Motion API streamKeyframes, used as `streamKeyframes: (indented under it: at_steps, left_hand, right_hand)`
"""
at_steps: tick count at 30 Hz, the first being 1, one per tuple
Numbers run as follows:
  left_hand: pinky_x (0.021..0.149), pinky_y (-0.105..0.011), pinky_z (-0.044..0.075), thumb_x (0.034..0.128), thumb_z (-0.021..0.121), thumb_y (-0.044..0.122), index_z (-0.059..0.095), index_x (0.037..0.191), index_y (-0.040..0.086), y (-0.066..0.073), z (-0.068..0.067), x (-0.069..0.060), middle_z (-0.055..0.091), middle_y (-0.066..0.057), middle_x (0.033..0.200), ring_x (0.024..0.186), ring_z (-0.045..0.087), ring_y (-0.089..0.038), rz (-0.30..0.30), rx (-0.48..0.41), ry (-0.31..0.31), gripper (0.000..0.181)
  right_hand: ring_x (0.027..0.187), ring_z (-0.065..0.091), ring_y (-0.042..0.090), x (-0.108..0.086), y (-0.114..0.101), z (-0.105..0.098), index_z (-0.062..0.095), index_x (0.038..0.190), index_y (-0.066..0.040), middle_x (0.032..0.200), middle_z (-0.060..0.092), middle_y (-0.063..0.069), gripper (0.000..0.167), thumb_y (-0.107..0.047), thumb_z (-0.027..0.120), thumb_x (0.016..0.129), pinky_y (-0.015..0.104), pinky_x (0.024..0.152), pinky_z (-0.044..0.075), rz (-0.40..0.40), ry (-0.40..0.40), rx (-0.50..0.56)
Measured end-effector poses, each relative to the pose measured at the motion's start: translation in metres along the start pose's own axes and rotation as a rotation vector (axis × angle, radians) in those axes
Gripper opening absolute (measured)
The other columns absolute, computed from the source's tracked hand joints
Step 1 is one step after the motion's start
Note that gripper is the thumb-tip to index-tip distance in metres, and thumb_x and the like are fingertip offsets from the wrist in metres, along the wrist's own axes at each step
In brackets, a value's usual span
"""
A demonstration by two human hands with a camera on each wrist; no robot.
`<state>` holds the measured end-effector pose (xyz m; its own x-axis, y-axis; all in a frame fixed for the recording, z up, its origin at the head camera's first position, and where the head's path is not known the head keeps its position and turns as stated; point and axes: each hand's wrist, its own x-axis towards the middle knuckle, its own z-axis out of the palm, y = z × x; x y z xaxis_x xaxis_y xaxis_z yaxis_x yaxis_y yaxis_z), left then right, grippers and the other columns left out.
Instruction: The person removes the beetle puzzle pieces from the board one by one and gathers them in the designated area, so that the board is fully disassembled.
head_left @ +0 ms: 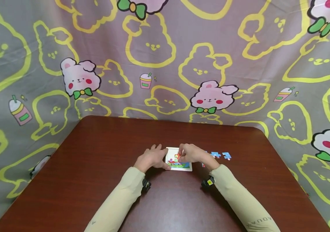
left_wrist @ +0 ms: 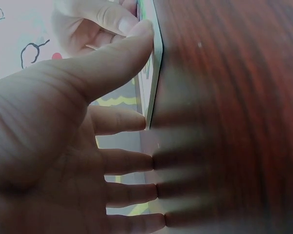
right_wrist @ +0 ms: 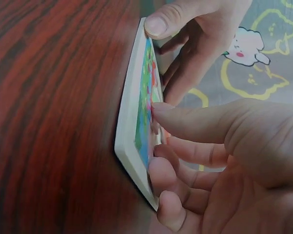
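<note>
A small white-framed jigsaw board [head_left: 171, 150] lies flat on the table, its lower part filled with a colourful picture. My left hand [head_left: 152, 157] is spread at the board's left side, thumb on the near-left corner. In the left wrist view its straight fingers [left_wrist: 129, 162] touch the table, with the index finger at the frame's edge. Over the middle of the board, my right hand [head_left: 192, 153] pinches a reddish puzzle piece [head_left: 177, 156] between thumb and fingers. Those fingers hide most of the piece and part of the picture.
Right of the board lie several loose blue puzzle pieces [head_left: 215, 155], some partly hidden behind the right hand and forearm. The brown table [head_left: 118, 145] ends at a patterned cloth backdrop [head_left: 165, 74].
</note>
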<state>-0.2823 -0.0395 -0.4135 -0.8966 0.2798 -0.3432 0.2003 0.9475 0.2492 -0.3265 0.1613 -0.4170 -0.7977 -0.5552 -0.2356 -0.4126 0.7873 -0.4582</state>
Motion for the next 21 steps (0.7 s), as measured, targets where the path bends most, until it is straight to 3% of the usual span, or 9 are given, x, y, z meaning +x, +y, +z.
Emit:
streamKeyframes:
  at_steps: [11, 21]
  left_hand:
    - [0.119, -0.057, 0.024, 0.0833, 0.07, 0.058, 0.033, 0.154, 0.02, -0.002, 0.001, -0.006, 0.023, -0.016, 0.162, 0.15, 0.019, -0.04, 0.022, 0.016, 0.008, 0.088]
    - [0.118, -0.057, 0.026, 0.0823, 0.071, 0.058, 0.036, 0.153, 0.019, -0.003, 0.002, -0.01, 0.026, -0.017, 0.161, 0.149, 0.022, -0.041, 0.037, 0.033, 0.022, 0.088]
  right_hand:
    - [0.066, 0.051, 0.012, -0.004, -0.002, 0.005, 0.054, 0.094, -0.011, 0.077, 0.059, 0.0, 0.027, -0.018, 0.078, 0.084, 0.025, 0.059, 0.042, -0.065, 0.036, -0.005]
    - [0.067, 0.053, 0.012, -0.012, -0.011, 0.01, 0.052, 0.092, -0.01, 0.077, 0.06, -0.002, 0.027, -0.013, 0.077, 0.083, 0.025, 0.059, 0.043, -0.118, 0.102, 0.019]
